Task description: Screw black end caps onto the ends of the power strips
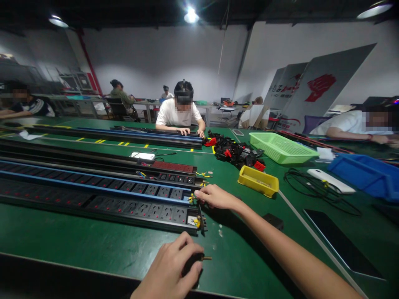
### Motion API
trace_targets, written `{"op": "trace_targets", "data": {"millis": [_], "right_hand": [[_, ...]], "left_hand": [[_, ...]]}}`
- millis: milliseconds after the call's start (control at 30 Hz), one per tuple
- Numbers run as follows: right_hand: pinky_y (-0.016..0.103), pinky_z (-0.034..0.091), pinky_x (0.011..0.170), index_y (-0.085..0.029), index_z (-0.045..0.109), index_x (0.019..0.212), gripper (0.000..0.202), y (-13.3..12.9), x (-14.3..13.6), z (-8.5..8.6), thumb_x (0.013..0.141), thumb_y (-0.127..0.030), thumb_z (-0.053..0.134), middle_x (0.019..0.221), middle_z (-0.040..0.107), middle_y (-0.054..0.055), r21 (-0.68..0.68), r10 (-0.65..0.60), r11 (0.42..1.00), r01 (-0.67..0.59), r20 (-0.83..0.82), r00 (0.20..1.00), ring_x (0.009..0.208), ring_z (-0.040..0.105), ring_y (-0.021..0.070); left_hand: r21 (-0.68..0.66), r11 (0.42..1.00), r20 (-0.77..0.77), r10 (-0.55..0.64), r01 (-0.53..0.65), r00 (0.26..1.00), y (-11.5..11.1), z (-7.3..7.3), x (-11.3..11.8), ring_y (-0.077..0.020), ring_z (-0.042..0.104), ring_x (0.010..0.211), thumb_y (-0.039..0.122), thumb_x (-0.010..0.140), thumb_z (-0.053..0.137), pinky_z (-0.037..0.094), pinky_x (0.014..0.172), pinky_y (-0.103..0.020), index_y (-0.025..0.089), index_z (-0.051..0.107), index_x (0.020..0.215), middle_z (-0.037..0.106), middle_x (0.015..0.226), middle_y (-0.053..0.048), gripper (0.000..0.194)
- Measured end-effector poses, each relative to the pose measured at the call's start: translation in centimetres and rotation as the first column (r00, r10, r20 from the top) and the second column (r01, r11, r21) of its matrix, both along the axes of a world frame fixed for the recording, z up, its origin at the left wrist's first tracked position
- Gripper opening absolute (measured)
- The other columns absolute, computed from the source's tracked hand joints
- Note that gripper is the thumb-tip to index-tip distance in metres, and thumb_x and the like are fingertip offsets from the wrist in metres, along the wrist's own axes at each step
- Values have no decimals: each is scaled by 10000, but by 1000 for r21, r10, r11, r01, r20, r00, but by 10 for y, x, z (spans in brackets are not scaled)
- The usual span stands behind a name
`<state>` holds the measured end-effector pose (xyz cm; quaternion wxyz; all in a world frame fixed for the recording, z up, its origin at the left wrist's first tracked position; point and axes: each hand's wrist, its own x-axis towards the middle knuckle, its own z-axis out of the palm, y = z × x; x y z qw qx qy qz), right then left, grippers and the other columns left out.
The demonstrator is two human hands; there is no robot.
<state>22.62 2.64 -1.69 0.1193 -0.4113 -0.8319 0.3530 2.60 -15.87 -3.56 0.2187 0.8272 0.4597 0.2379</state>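
A: In the head view, where are the power strips?

B: Side by side across the left and centre of the frame, on the green table [93,238]. The near strip [116,205] lies lowest, the blue-edged strip [127,186] just above it in the frame

A: Why that way round?

B: Probably for reach: their right ends finish near the centre, close to the hands

A: And the hands?

B: The left hand [174,265], bottom centre, is curled around a dark piece [190,262], its brass tip [207,258] pointing right, perhaps gripped so to keep the tip clear. The right hand [216,197], at the centre, has its fingertips drawn together by a yellow wire [190,199] at the blue-edged strip's end; I can't tell whether they grasp it or only touch

A: How do the strips look?

B: Long, slim and dark, with rows of black sockets; small red dots run along the near strip. A black end piece [202,222] stands tilted at its right end
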Motion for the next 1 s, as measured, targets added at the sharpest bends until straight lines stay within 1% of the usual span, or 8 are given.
{"op": "trace_targets", "data": {"millis": [67, 133, 300, 433, 567, 733, 867, 1000], "right_hand": [[236, 371, 489, -149, 662, 794, 675, 9, -2, -5, 955, -757, 417, 745, 656, 31, -166, 22, 986, -31, -57, 998, 501, 519, 107], [222, 369, 456, -141, 698, 852, 722, 13, -3, -10, 888, -823, 465, 785, 663, 33, -252, 28, 966, -56, -113, 993, 500, 504, 92], [188, 305, 419, -140, 715, 849, 686, 14, -8, -16, 835, -811, 571, 750, 641, 17, -376, 21, 923, -87, -178, 984, 505, 448, 63], [185, 236, 395, -154, 644, 768, 626, 14, -9, -17, 803, -779, 643, 648, 561, -29, -444, -34, 894, -59, -199, 979, 463, 371, 48], [194, 206, 390, -169, 569, 674, 636, 15, -10, -16, 801, -788, 637, 569, 470, -59, -449, -34, 892, -44, -164, 986, 445, 321, 47], [206, 219, 399, -178, 550, 635, 647, 15, -12, -12, 808, -799, 616, 511, 410, -72, -419, -23, 907, -36, -134, 991, 441, 312, 57], [218, 206, 404, -184, 533, 607, 632, 13, -14, -9, 824, -773, 604, 491, 384, -74, -359, -20, 933, -16, -97, 995, 434, 307, 62], [231, 172, 413, -183, 518, 580, 565, 10, -19, -3, 870, -659, 613, 475, 357, -75, -302, -45, 953, 28, -47, 998, 438, 262, 62]], "left_hand": [[1, 1000, 24, 7, -7, 1000, 0, -1, -1, -190, 677, 933, 200, 950, 574, 506, 804, -281, 270, 664, 1164, 662, 1059, -43, 243], [7, 1000, 28, 13, -14, 1000, -1, -3, -1, -191, 678, 934, 189, 948, 571, 503, 800, -285, 275, 662, 1170, 663, 1058, -42, 255], [55, 998, -39, -10, 12, 999, -5, -2, -1, -184, 677, 902, 158, 949, 566, 483, 753, -281, 278, 669, 1143, 668, 1026, -36, 251], [135, 989, -105, -40, 55, 994, -2, 9, -7, -192, 672, 879, 163, 957, 560, 463, 720, -292, 272, 657, 1133, 665, 1008, -35, 229], [262, 964, -113, -8, 37, 994, 14, 25, -22, -204, 654, 902, 152, 960, 513, 445, 721, -303, 246, 637, 1152, 652, 1021, -50, 247], [301, 951, -137, 110, -64, 985, 48, 38, -46, -204, 616, 928, 184, 983, 489, 464, 783, -312, 217, 658, 1083, 632, 1045, -65, 198], [336, 939, -178, 137, -71, 974, 78, 38, -62, -233, 592, 1076, 197, 989, 496, 467, 949, -387, 205, 667, 1082, 641, 1159, -82, 195], [364, 930, -242, 136, -40, 961, 103, 34, -71, -263, 557, 1242, 223, 986, 536, 444, 1039, -443, 235, 684, 1167, 642, 1310, -77, 235]]}}
